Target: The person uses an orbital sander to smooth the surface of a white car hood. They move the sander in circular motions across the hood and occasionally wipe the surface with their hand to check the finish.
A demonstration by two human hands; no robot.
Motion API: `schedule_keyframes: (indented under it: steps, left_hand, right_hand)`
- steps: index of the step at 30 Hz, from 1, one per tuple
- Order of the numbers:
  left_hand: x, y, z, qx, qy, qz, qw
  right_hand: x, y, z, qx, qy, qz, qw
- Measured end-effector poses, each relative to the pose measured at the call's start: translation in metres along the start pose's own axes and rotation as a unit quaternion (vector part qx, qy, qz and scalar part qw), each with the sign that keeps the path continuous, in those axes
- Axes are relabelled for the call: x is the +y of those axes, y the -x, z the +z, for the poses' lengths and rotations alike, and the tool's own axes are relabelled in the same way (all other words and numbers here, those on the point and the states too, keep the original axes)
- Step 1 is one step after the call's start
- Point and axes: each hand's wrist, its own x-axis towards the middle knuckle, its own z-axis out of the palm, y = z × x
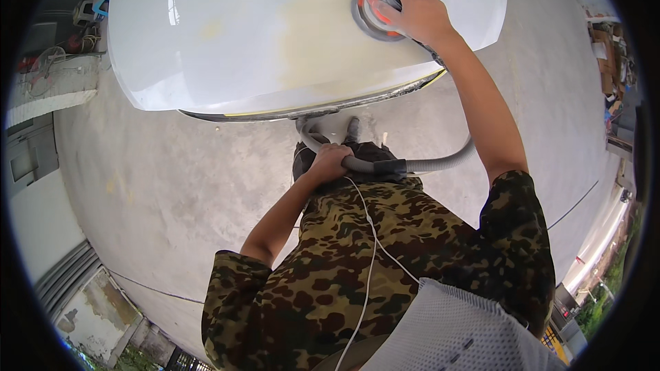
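Note:
My right hand (419,15) is closed over the top of a round orbital sander (371,14) with a grey body and orange-red parts. The sander's pad rests on a white car panel (227,41), on the right part of a dull yellowish patch (320,27). Down at my waist, my left hand (330,163) is wrapped round a grey ribbed hose (361,165). That hose bends up toward the panel's front edge and also runs off to the right, with a black sleeve (390,169) on it. The fingertips of the left hand are partly hidden.
Yellow tape and a dark strip (275,115) line the panel's near edge. A thin white cable (371,233) hangs down my camouflage shirt. Concrete floor (172,185) surrounds me. A fan (47,69) stands at the left, cardboard boxes (606,62) at the right.

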Motion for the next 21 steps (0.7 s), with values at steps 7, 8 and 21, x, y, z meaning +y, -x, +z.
schedule_keyframes:
  steps: [7,8,21]
  left_hand:
    - [0.0,0.014,0.009,0.061,0.014,-0.036,0.997]
    - [0.0,0.015,0.01,0.071,0.015,-0.039,0.997]
    - [0.009,0.01,0.005,0.087,0.007,-0.051,0.995]
  right_hand:
    - [-0.099,-0.027,0.02,-0.036,0.004,-0.128,0.991]
    - [-0.112,-0.03,0.024,-0.044,0.001,-0.147,0.988]
    - [-0.116,-0.047,0.018,-0.07,-0.01,-0.139,0.988]
